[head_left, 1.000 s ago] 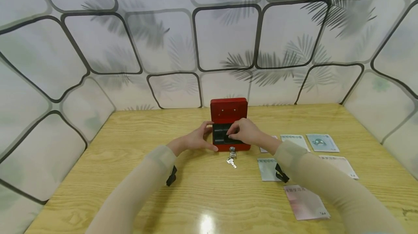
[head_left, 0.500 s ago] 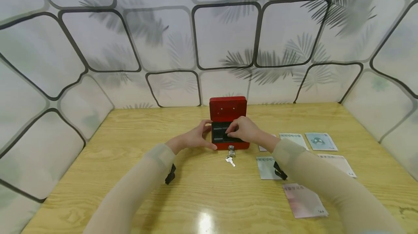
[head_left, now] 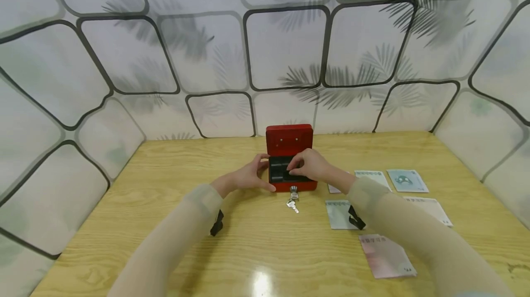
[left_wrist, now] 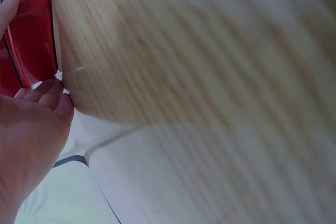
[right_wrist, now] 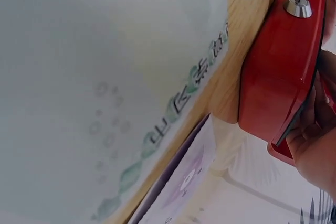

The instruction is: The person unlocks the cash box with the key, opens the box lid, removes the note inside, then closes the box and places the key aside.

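Observation:
A small red cash box stands on the wooden table with its lid raised at the back. Inside sits a black tray. At the box's left end my left hand grips it, thumb at the front corner and fingers at the back; the left wrist view shows them against the red wall. My right hand reaches over the tray, thumb and fingertips pinched together at its middle. What lies exactly between those fingertips is hidden. Keys hang from the lock at the front.
Right of the box lie several banknote-like papers: a teal one, a pale green one, a grey-green one, a pale one and a pink one. My right forearm passes over some. A patterned wall rises behind the table.

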Action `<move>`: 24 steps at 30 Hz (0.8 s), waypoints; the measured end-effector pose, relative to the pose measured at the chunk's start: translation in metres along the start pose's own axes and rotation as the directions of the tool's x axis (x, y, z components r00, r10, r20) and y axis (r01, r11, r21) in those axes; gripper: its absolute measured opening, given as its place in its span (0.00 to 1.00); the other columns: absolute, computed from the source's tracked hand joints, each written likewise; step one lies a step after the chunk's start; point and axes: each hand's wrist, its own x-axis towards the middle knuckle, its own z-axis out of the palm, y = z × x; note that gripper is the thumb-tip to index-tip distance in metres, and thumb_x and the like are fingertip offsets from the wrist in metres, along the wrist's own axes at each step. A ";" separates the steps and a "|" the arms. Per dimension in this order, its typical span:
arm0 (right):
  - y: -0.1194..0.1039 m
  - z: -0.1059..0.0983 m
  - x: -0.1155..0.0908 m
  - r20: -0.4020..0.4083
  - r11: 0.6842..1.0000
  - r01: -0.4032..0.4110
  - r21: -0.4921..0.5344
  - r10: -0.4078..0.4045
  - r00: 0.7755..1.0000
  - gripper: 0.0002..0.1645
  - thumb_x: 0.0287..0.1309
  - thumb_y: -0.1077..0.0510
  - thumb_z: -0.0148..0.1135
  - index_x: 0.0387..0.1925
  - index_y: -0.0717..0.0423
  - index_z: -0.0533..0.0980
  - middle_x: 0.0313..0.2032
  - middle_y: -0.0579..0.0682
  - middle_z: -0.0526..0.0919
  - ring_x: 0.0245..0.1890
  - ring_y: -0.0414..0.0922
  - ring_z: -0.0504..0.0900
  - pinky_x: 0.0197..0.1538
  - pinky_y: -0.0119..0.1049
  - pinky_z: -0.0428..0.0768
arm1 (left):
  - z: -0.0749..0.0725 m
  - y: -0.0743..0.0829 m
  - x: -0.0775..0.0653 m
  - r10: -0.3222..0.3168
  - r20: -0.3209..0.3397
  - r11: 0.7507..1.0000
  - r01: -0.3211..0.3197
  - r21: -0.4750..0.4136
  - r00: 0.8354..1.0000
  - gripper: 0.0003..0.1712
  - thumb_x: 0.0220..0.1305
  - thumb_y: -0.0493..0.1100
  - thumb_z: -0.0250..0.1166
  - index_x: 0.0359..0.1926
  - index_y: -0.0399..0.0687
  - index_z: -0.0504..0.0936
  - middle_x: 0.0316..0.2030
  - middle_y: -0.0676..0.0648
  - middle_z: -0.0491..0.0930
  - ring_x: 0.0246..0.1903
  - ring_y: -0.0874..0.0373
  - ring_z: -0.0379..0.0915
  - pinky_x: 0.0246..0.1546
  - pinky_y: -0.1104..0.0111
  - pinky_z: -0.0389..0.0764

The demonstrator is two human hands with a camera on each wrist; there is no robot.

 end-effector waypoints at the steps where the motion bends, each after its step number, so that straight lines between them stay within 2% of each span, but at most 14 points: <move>1: 0.001 -0.001 -0.001 -0.008 1.000 0.006 0.016 -0.005 1.000 0.04 0.55 0.62 0.71 0.33 0.58 0.86 0.34 0.47 0.86 0.32 0.42 0.79 0.38 0.37 0.79 | 0.000 0.000 0.000 -0.002 0.000 1.000 0.002 0.000 1.000 0.52 0.55 0.38 0.74 0.69 0.42 0.48 0.70 0.33 0.57 0.71 0.46 0.49 0.70 0.54 0.44; 8: 0.009 -0.014 -0.014 -0.070 0.994 0.009 0.106 -0.001 0.998 0.10 0.57 0.61 0.69 0.40 0.61 0.84 0.38 0.49 0.85 0.35 0.45 0.78 0.39 0.38 0.78 | 0.001 0.002 -0.001 0.007 0.008 0.998 -0.007 0.055 1.000 0.53 0.53 0.40 0.76 0.70 0.40 0.49 0.69 0.33 0.58 0.70 0.45 0.51 0.70 0.54 0.48; 11: 0.010 -0.024 -0.021 -0.091 0.990 -0.010 0.142 0.024 0.996 0.11 0.58 0.60 0.68 0.42 0.62 0.84 0.39 0.50 0.85 0.35 0.46 0.78 0.39 0.39 0.78 | -0.004 0.001 -0.004 0.026 0.005 0.997 -0.026 0.073 1.000 0.53 0.53 0.39 0.76 0.70 0.37 0.51 0.69 0.33 0.58 0.69 0.43 0.53 0.68 0.55 0.54; 14: 0.013 -0.038 -0.027 -0.123 0.985 -0.031 0.168 0.052 0.991 0.13 0.59 0.59 0.68 0.43 0.63 0.83 0.40 0.51 0.85 0.35 0.46 0.80 0.39 0.38 0.78 | -0.014 -0.002 -0.009 0.030 -0.021 0.998 -0.029 0.048 0.999 0.50 0.55 0.39 0.74 0.71 0.36 0.53 0.68 0.34 0.60 0.67 0.42 0.58 0.65 0.55 0.61; 17: 0.019 -0.052 -0.030 -0.170 0.982 -0.034 0.184 0.066 0.983 0.14 0.59 0.58 0.68 0.44 0.63 0.83 0.40 0.54 0.86 0.35 0.47 0.81 0.38 0.37 0.79 | -0.027 -0.002 -0.012 0.034 -0.078 0.999 -0.035 -0.012 0.996 0.44 0.59 0.40 0.71 0.70 0.37 0.57 0.67 0.34 0.63 0.65 0.42 0.62 0.62 0.54 0.66; 19: 0.023 -0.062 -0.030 -0.203 0.980 -0.036 0.195 0.076 0.976 0.15 0.60 0.57 0.67 0.45 0.64 0.82 0.42 0.56 0.85 0.37 0.49 0.82 0.38 0.37 0.79 | -0.035 0.001 -0.011 0.058 -0.132 0.996 -0.066 -0.059 0.990 0.41 0.61 0.40 0.69 0.70 0.36 0.58 0.66 0.34 0.64 0.64 0.41 0.63 0.61 0.53 0.68; 24: 0.029 -0.078 -0.023 -0.228 0.969 -0.057 0.240 0.113 0.967 0.20 0.62 0.56 0.65 0.52 0.65 0.78 0.49 0.61 0.82 0.45 0.54 0.82 0.45 0.42 0.80 | -0.049 0.016 0.001 0.118 -0.288 0.981 -0.157 -0.116 0.950 0.34 0.65 0.39 0.65 0.68 0.38 0.63 0.64 0.34 0.67 0.62 0.41 0.66 0.59 0.52 0.70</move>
